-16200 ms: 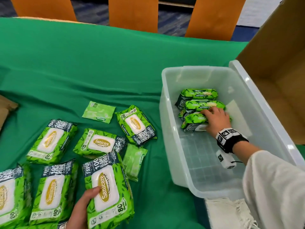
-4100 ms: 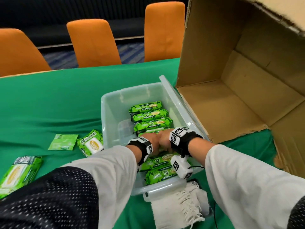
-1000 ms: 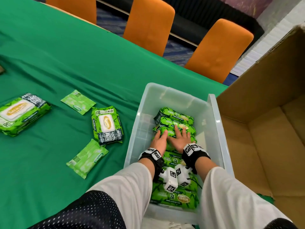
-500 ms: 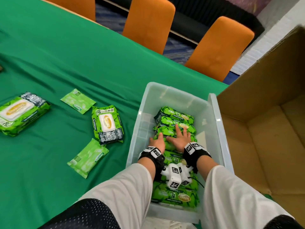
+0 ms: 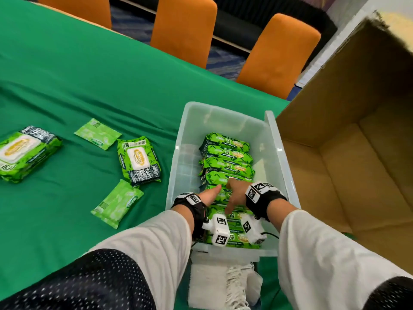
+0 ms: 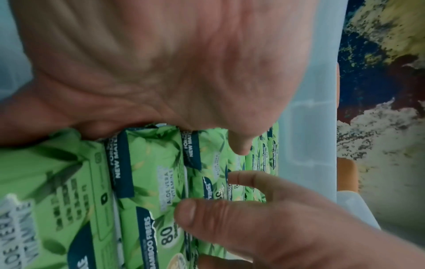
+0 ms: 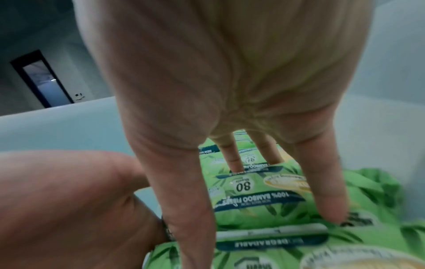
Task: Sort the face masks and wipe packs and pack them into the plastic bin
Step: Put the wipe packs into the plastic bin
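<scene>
- A clear plastic bin (image 5: 178, 153) is seen on the green tablecloth (image 5: 89, 86), just beside an open cardboard box (image 5: 335, 175) on its right.
- A row of green Sanicare wipe packs (image 5: 228, 153) is stood on edge inside the bin, running from the far wall to the near wall, along its right side.
- The left hand (image 5: 209, 194) is laid over the row's middle; its fingers are extended and close together, tips resting on a pack's upper edge.
- The right hand (image 5: 235, 193) is placed just beside the left; in the right wrist view its fingers (image 7: 322, 182) are straight and spread, pressed down onto the pack tops. Nothing is pinched by either hand.
- Outside the bin, two large wipe packs are left flat on the cloth: one (image 5: 139, 161) near the bin's left wall, another (image 5: 24, 151) at the left edge.
- Two smaller pale green packets (image 5: 97, 134) (image 5: 117, 202) are laid near the closer large pack, one beyond it and one nearer the person.
- Orange chairs (image 5: 183, 30) are lined along the table's far side.
- A white fringed cloth (image 5: 223, 285) is seen below the bin's near rim.
</scene>
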The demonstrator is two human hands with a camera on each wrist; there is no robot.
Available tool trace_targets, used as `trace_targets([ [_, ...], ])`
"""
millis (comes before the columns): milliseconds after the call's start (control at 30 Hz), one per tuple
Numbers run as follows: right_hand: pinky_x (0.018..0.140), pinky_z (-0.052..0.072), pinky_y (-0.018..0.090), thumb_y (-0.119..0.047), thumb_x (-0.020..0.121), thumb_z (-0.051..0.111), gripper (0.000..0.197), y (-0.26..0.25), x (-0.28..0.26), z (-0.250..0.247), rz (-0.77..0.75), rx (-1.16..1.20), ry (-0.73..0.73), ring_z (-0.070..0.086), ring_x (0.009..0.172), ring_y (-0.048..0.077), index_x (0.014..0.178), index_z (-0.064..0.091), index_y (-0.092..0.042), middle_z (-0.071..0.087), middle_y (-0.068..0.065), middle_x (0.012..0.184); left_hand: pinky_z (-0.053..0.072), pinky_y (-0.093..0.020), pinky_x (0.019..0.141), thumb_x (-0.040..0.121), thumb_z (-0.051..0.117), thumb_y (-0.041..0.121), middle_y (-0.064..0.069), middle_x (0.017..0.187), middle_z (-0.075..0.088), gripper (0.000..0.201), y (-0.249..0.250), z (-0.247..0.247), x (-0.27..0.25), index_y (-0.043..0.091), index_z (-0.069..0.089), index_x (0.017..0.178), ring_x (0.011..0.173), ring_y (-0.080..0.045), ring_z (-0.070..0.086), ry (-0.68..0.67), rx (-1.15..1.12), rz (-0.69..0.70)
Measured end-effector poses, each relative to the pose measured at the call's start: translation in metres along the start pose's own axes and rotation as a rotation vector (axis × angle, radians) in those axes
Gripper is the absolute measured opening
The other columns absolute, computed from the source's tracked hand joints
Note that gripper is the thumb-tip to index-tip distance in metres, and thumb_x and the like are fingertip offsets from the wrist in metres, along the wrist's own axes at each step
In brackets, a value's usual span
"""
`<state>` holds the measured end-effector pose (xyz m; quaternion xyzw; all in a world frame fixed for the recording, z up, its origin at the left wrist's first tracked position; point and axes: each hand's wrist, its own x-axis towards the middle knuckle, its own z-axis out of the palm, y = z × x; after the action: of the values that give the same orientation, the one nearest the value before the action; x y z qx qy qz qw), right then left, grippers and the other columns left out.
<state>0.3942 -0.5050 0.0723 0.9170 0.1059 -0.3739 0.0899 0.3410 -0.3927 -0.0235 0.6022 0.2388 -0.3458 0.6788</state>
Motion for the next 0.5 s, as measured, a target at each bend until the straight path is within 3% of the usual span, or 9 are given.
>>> trace_targets([
  [67, 0.098, 0.053, 0.043, -0.043, 0.063, 0.093, 0.11, 0.004, -0.004, 0.006, -0.008, 0.008, 0.024, 0.058, 0.122, 0.034, 0.148, 0.032, -0.013, 0.056, 0.016, 0.14, 0.03, -0.046, 0.119, 0.093, 0.044, 0.074, -0.011, 0.166, 0.025, 0.089, 0.01, 0.005, -0.015, 0.021, 0.023, 0.161, 0.149, -0.032, 0.033, -0.003, -0.069, -0.024],
  [133, 0.101, 0.051, 0.043, -0.049, 0.067, 0.089, 0.111, 0.006, -0.011, 0.009, -0.02, 0.03, 0.014, 0.055, 0.126, 0.034, 0.152, 0.026, -0.014, 0.052, 0.016, 0.144, 0.033, -0.05, 0.118, 0.097, 0.043, 0.07, -0.015, 0.168, 0.017, 0.087, 0.014, 0.007, -0.027, 0.019, 0.016, 0.162, 0.15, -0.035, 0.031, -0.032, -0.14, -0.055],
  [200, 0.103, 0.048, 0.041, -0.049, 0.073, 0.085, 0.107, 0.005, -0.016, 0.008, -0.021, 0.059, -0.038, 0.052, 0.13, 0.033, 0.154, 0.025, -0.015, 0.049, 0.014, 0.148, 0.035, -0.052, 0.116, 0.09, 0.045, 0.078, -0.017, 0.165, 0.024, 0.093, 0.01, 0.007, -0.024, 0.023, 0.02, 0.162, 0.146, -0.037, 0.036, -0.03, -0.137, -0.047],
  [233, 0.103, 0.047, 0.04, -0.049, 0.074, 0.085, 0.105, 0.004, -0.016, 0.007, -0.017, 0.065, -0.054, 0.052, 0.131, 0.032, 0.154, 0.026, -0.015, 0.049, 0.013, 0.149, 0.036, -0.054, 0.116, 0.082, 0.048, 0.084, -0.017, 0.162, 0.032, 0.099, 0.0, 0.005, 0.004, 0.026, 0.026, 0.16, 0.143, -0.036, 0.041, -0.011, -0.137, -0.023],
  [333, 0.102, 0.049, 0.04, -0.055, 0.074, 0.079, 0.094, -0.001, -0.016, 0.005, -0.004, 0.072, 0.0, 0.056, 0.125, 0.031, 0.149, 0.038, -0.016, 0.055, 0.013, 0.143, 0.043, -0.053, 0.113, 0.065, 0.058, 0.089, -0.019, 0.151, 0.048, 0.114, -0.011, 0.001, 0.028, 0.02, 0.04, 0.154, 0.133, -0.037, 0.054, 0.038, -0.04, -0.035],
  [367, 0.099, 0.05, 0.039, -0.056, 0.076, 0.074, 0.083, -0.003, -0.016, 0.004, 0.005, 0.074, 0.03, 0.058, 0.121, 0.031, 0.143, 0.045, -0.015, 0.058, 0.013, 0.139, 0.045, -0.05, 0.112, 0.074, 0.06, 0.082, -0.021, 0.149, 0.05, 0.106, -0.002, 0.0, 0.011, 0.014, 0.042, 0.153, 0.133, -0.037, 0.054, 0.049, -0.009, -0.014],
  [433, 0.087, 0.051, 0.033, -0.049, 0.085, 0.065, 0.049, -0.008, -0.019, -0.002, 0.017, 0.064, 0.103, 0.062, 0.109, 0.03, 0.116, 0.059, -0.012, 0.064, 0.013, 0.125, 0.045, -0.041, 0.112, 0.105, 0.046, 0.046, -0.023, 0.151, 0.047, 0.065, 0.01, 0.0, -0.024, 0.001, 0.041, 0.151, 0.138, -0.036, 0.049, 0.073, 0.062, 0.042],
  [500, 0.074, 0.046, 0.03, -0.039, 0.093, 0.06, 0.03, -0.012, -0.019, -0.006, 0.007, 0.047, 0.16, 0.06, 0.094, 0.028, 0.087, 0.056, -0.009, 0.063, 0.012, 0.105, 0.044, -0.04, 0.112, 0.11, 0.038, 0.03, -0.023, 0.152, 0.046, 0.051, 0.009, -0.003, -0.025, -0.002, 0.043, 0.149, 0.139, -0.035, 0.048, 0.102, 0.115, 0.06],
])
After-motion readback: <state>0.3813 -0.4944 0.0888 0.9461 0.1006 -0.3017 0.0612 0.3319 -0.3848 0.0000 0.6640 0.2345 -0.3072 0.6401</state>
